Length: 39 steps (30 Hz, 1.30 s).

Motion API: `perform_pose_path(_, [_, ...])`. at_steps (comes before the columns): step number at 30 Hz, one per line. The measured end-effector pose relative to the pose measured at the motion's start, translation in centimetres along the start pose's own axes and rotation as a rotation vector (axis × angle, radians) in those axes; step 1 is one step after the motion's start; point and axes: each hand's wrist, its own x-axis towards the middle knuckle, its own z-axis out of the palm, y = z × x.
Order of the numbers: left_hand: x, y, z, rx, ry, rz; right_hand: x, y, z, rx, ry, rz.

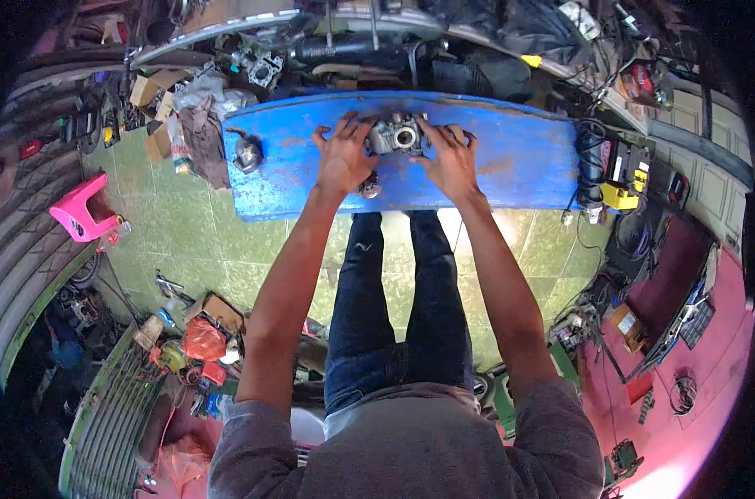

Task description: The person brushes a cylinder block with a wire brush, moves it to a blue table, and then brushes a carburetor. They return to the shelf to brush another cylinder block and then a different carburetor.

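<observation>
A grey metal engine part [396, 135] with a round opening lies on the blue bench [510, 158], between my two hands. My left hand [345, 155] is at its left side, fingers bent and apart, the thumb side near the part. On the right side my right hand [450, 158] has its thumb and fingertips on the part's edge. Just below my left hand sits a small round metal piece [369, 187]. A dark small component [247, 153] rests at the bench's left end.
A pink stool [86, 208] stands on the green tiled floor [178, 224] at the left. Cables and a yellow-black device [623, 183] are beside the bench's right end. Metal parts [261, 68] and a plastic bag [211, 96] lie beyond its far edge.
</observation>
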Motion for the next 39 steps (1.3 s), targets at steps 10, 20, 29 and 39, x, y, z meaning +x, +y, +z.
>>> perform_pose_path(10, [1.5,7.6,-10.3,-0.093,0.006,0.111,-1.1,-1.0,-13.8,-0.058,0.091,-0.119])
perform_pose_path(20, [4.8,18.4,-24.7,-0.012,0.228,0.366,1.0,-4.5,-29.2,-0.206,0.453,-0.197])
perform_pose_path(29, [8.1,26.8,-35.7,0.107,0.595,0.579,3.6,-7.5,-42.7,-0.24,0.747,-0.309])
perform_pose_path(39, [15.4,33.6,-41.2,0.16,0.873,0.616,10.4,-5.8,-52.3,-0.352,0.884,-0.298])
